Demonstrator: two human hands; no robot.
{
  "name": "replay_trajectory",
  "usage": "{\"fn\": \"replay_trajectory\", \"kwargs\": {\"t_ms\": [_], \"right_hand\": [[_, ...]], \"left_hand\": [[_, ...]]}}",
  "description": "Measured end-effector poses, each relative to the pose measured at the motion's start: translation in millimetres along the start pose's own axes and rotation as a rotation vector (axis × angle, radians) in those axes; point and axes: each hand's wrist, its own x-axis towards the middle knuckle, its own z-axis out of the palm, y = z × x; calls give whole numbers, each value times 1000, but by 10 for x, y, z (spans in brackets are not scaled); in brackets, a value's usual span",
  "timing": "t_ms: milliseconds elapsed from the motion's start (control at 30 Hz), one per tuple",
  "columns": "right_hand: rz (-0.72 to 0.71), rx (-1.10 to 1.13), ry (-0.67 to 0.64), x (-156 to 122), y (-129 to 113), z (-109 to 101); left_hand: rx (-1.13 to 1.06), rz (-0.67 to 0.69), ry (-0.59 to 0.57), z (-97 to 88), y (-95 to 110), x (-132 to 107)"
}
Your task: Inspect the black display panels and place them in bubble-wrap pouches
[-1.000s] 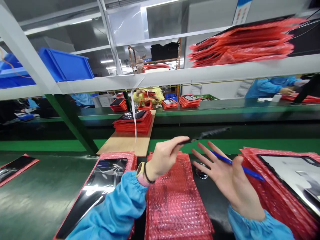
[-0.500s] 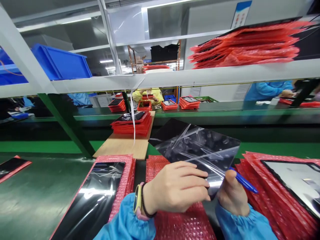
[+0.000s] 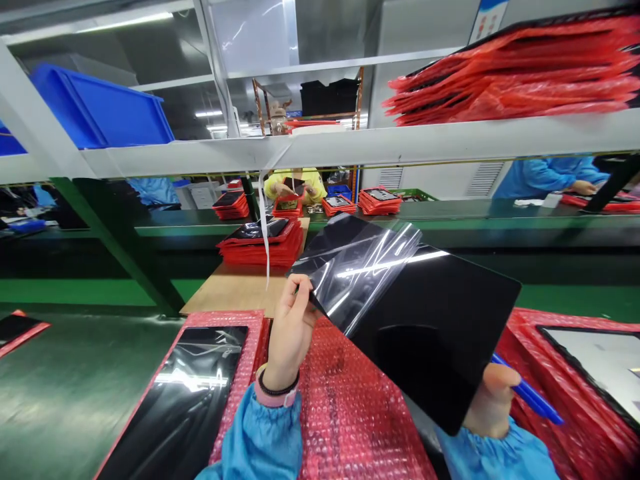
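A black glossy panel [image 3: 440, 327] is held up tilted above a stack of red bubble-wrap bags [image 3: 345, 407]. A clear film [image 3: 360, 263] is half peeled off its upper left part. My left hand [image 3: 290, 333] pinches the corner of that film. My right hand [image 3: 493, 400] grips the panel's lower right edge from behind and also holds a blue pen [image 3: 530, 400]; most of its fingers are hidden by the panel.
Another black panel [image 3: 185, 393] lies on red bubble wrap at the left. At the right, a light panel [image 3: 600, 363] on a red stack. A wooden board [image 3: 240, 290] carries a red stack [image 3: 265, 243]. Shelf above holds a blue bin [image 3: 100, 110]. Co-workers sit beyond the green conveyor [image 3: 450, 223].
The panel went from edge-on to facing me, then was raised and tilted. My left hand moved from its lower edge to the upper left corner and peeled the film back.
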Motion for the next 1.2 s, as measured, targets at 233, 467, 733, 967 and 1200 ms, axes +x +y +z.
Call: {"fn": "replay_trajectory", "kwargs": {"t_ms": [233,467,733,967,1200], "right_hand": [[-56,-37,92,68,-110,400],[-281,-366,-97,-95,-274,740],[-218,-322,-159,-153,-241,658],[-254,-396,-328,-142,-258,567],[-209,-447,-210,-239,-387,663]], "left_hand": [[-367,-16,411,33,-44,-24],[-240,170,502,-1,20,-184],[-422,142,612,-31,1,-36],[-456,158,574,-145,-44,133],[-422,118,514,-341,-154,307]]}}
